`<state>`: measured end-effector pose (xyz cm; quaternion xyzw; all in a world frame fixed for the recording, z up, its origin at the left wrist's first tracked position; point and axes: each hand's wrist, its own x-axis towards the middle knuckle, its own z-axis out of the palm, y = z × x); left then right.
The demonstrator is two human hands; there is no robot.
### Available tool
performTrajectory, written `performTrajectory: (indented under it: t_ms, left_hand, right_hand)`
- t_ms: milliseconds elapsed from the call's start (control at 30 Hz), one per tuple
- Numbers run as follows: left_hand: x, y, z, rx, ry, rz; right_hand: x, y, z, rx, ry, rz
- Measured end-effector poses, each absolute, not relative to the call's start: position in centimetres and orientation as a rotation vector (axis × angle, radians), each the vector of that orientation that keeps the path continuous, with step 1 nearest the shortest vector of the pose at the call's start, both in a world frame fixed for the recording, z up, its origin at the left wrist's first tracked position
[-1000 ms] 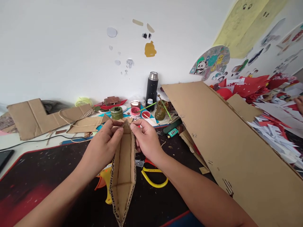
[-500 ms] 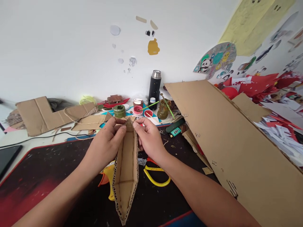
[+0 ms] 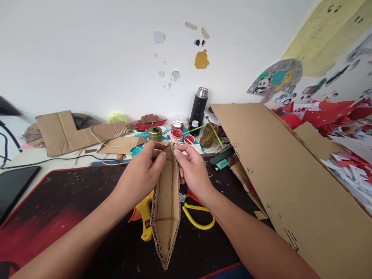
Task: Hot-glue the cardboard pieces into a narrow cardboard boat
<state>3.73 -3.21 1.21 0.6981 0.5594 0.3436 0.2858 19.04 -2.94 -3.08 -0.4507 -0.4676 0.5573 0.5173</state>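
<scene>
A long, boat-shaped cardboard hull (image 3: pixel 166 201), pointed at both ends with raised side walls, is held over the dark mat. My left hand (image 3: pixel 145 172) pinches its far tip from the left, thumb along the wall's edge. From the right, my right hand (image 3: pixel 193 168) grips the same tip, its thumb and fingers closed on the other wall. Beneath the hull on the left lies a yellow glue gun (image 3: pixel 146 217) with an orange trigger, partly covered. Under my right wrist, scissors with yellow and red handles (image 3: pixel 199 223) rest on the mat.
A large cardboard sheet (image 3: pixel 279 166) leans along the right. Behind my hands stand a black thermos (image 3: pixel 199 106), a green paint jar (image 3: pixel 155 134), a pink paint pot (image 3: pixel 176 135) and a brush jar (image 3: pixel 208 135). Cut cardboard (image 3: pixel 58 133) and a black tablet-like slab (image 3: pixel 17 190) lie left.
The whole scene has shifted right in view as the head turned left. Both hands keep their hold on the hull's far tip, and more of the glue gun shows.
</scene>
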Motion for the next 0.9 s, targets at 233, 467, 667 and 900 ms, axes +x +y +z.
performTrajectory:
  t_ms: [233, 467, 667, 900]
  left_hand:
    - [3.78, -3.29, 1.34, 1.869, 1.459, 0.938]
    - [3.88, -3.23, 1.4, 1.867, 1.432, 0.946]
    - [3.79, -3.18, 1.13, 1.881, 1.416, 0.963]
    - [3.79, -3.08, 0.91, 1.884, 1.402, 0.956]
  right_hand:
    - [19.04, -2.96, -2.85, -1.1, -1.13, 1.325]
    - [18.93, -2.93, -2.95, -1.099, -1.117, 1.33]
    - [18.97, -2.83, -3.13, -1.097, -1.115, 1.327]
    - [18.93, -2.87, -3.13, -1.12, -1.121, 1.309]
